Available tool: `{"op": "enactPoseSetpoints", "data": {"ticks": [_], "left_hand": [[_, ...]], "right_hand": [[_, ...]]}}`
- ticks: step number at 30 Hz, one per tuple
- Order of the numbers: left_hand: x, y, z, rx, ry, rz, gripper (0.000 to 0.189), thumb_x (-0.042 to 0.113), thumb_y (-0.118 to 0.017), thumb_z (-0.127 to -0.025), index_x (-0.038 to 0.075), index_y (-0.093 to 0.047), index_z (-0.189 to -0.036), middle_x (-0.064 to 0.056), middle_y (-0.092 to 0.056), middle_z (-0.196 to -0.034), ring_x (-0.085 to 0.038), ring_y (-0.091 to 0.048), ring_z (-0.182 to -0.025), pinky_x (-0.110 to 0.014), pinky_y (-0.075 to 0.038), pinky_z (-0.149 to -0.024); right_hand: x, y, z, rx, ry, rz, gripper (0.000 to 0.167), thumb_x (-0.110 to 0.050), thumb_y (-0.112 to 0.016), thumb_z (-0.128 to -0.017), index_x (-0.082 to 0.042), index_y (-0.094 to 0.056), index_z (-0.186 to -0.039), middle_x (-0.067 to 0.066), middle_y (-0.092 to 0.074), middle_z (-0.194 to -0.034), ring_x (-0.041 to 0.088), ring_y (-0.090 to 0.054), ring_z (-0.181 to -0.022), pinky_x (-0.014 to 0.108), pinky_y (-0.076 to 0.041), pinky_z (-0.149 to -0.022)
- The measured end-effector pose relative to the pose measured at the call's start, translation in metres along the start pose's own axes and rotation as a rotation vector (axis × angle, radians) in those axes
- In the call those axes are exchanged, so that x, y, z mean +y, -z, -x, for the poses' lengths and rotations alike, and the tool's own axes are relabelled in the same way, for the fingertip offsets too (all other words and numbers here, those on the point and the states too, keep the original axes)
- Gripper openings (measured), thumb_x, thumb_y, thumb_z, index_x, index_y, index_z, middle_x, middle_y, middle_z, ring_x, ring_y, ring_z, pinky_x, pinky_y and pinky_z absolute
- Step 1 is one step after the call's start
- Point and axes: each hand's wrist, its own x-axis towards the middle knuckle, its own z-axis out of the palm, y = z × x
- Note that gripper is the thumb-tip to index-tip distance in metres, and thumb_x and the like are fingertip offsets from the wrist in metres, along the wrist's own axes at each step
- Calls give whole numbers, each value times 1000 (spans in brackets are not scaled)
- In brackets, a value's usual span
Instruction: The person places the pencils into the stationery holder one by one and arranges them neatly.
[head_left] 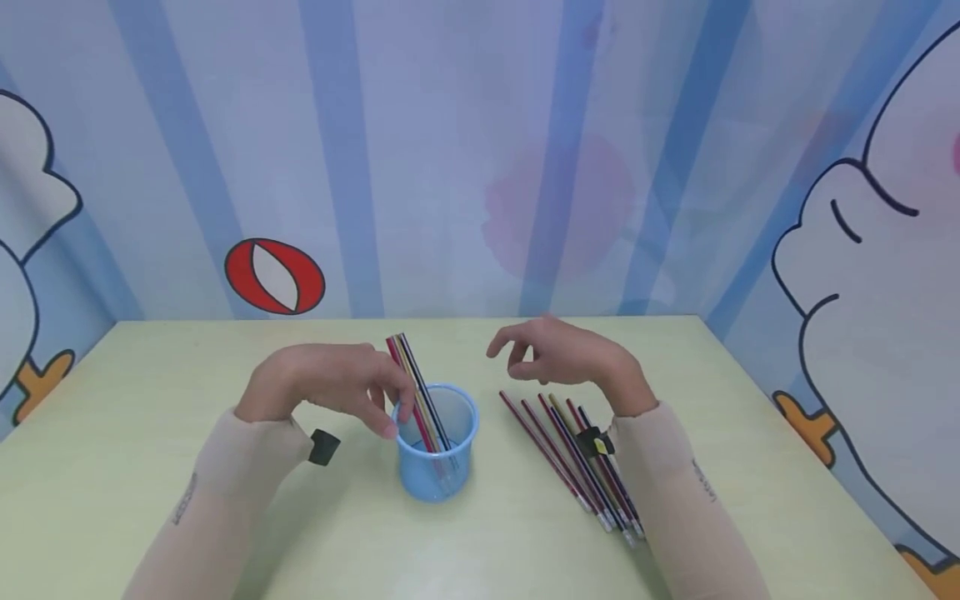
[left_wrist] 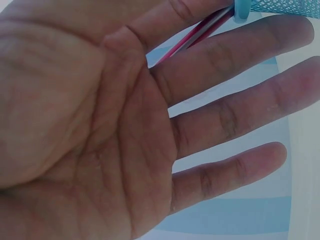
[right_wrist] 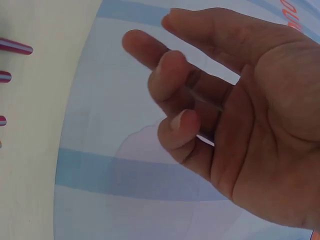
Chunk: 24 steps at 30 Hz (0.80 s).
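A light blue mesh cup [head_left: 435,479] stands upright on the table, with several striped pencils [head_left: 423,392] leaning to the left inside it. My left hand [head_left: 333,379] is at the cup's left rim, its fingers fairly straight beside those pencils. In the left wrist view the palm [left_wrist: 85,110] faces the camera and holds nothing; whether a fingertip touches the rim I cannot tell. Over the far ends of a loose bunch of pencils [head_left: 562,454] hovers my right hand [head_left: 566,350]. Its fingers [right_wrist: 172,80] are loosely bent, with no pencil seen in them.
The loose pencils lie on the pale yellow-green table [head_left: 517,550] to the cup's right, partly under the right forearm. Behind the table hangs a blue striped backdrop [head_left: 450,167] with printed cartoon figures.
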Motion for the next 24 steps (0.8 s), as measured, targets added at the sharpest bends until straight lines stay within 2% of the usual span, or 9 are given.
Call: {"op": "enactPoseSetpoints", "data": {"ticks": [6, 14, 24], "left_hand": [[-2, 0, -1, 1, -25, 9, 14, 20, -79, -88, 17, -68, -96, 6, -67, -104, -13, -64, -96, -31, -52, -84], [-3, -1, -3, 4, 11, 19, 13, 19, -79, -88, 20, -68, -95, 9, -66, -103, -14, -64, -97, -32, -51, -85], [-4, -3, -4, -3, 3, 24, 14, 20, -79, -88, 19, -68, -97, 8, -66, -104, -15, -64, -98, -31, -52, -84]], "right_hand": [[8, -5, -6, -56, -61, 31, 23, -9, -62, -97, -15, -64, -119, 2, -67, -101, 16, -65, -70, 32, -54, -72], [12, -13, -14, -120, -147, 91, 23, -10, -65, -96, -16, -65, -118, 1, -66, -99, 26, -68, -80, 33, -52, -73], [21, -26, -21, -174, -237, 141, 22, -13, -71, -93, -20, -67, -113, 1, -63, -101, 23, -63, -85, 34, -50, -72]]}}
